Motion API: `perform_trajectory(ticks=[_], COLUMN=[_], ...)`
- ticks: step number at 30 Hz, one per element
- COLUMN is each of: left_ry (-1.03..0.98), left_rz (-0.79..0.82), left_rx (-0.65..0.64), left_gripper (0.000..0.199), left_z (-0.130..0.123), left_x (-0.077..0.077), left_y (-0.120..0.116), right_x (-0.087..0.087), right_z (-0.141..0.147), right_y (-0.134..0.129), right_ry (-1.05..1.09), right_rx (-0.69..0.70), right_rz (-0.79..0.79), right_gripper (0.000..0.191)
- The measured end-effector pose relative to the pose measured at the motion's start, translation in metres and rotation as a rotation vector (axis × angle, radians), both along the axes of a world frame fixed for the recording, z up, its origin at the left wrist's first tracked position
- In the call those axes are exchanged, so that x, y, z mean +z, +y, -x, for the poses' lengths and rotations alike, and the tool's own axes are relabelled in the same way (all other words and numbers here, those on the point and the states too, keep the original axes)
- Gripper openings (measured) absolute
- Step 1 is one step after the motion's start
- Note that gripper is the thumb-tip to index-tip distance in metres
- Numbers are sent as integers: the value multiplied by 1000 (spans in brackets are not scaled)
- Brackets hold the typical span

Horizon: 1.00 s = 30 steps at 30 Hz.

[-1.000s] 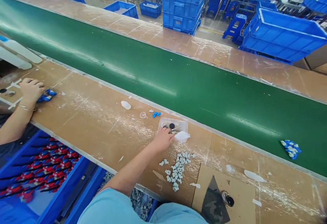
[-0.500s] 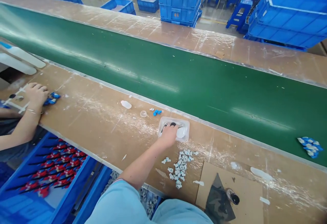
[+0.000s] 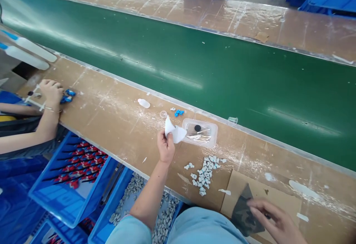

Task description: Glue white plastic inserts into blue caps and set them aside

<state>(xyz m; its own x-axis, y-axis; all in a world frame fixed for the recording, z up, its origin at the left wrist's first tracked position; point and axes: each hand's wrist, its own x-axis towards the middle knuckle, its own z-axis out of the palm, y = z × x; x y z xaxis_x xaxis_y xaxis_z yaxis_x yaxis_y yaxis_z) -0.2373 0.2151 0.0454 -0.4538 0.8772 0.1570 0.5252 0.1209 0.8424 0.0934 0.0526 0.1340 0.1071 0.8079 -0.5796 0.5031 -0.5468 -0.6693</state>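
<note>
Pinching a creased white sheet in left hand; curving right hand at near right, cannot tell if gripping.

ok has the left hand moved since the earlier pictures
Yes. Earlier the left hand was at the clear plastic tray; now it is outside it, to the tray's left in the picture, holding a white sheet.

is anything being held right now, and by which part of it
The left hand pinches a thin white piece by its lower edge. Whether the right hand, at the dark patterned sheet, holds anything cannot be told.
</note>
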Motion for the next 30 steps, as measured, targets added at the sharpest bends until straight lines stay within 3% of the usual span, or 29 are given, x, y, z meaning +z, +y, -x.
perform_trajectory(ticks=[3, 7, 11, 15, 21, 27, 29, 30], left_ry=[152, 213, 326, 389, 476, 536, 546, 548], left_rz=[143, 253, 384, 499, 589, 604, 605, 598], left_rx=[126, 197, 188, 158, 161, 174, 188, 188], left_gripper=[16, 14, 17, 19, 24, 26, 27, 28], left_z=[6, 3, -7, -13, -16, -16, -16, -15], left_x=[-31, -55, -55, -49, -45, -45, -45, -45], left_y=[-20, -26, -21, -17, -15, -13, -13, -14], right_x=[-3, -17, -36, -50, -65, -51, -46, -44], right_z=[23, 58, 104, 143, 166, 159, 139, 125], right_y=[73, 152, 197, 217, 224, 226, 235, 242], right_ry=[-27, -222, -372, -454, -497, -445, -417, -413], right_rx=[345, 530, 818, 1103, 1166, 1170, 1058, 938], right_rz=[-134, -375, -381, -315, -314, -408, -455, -478], right_gripper=[30, 28, 27, 27, 24, 20, 22, 22])
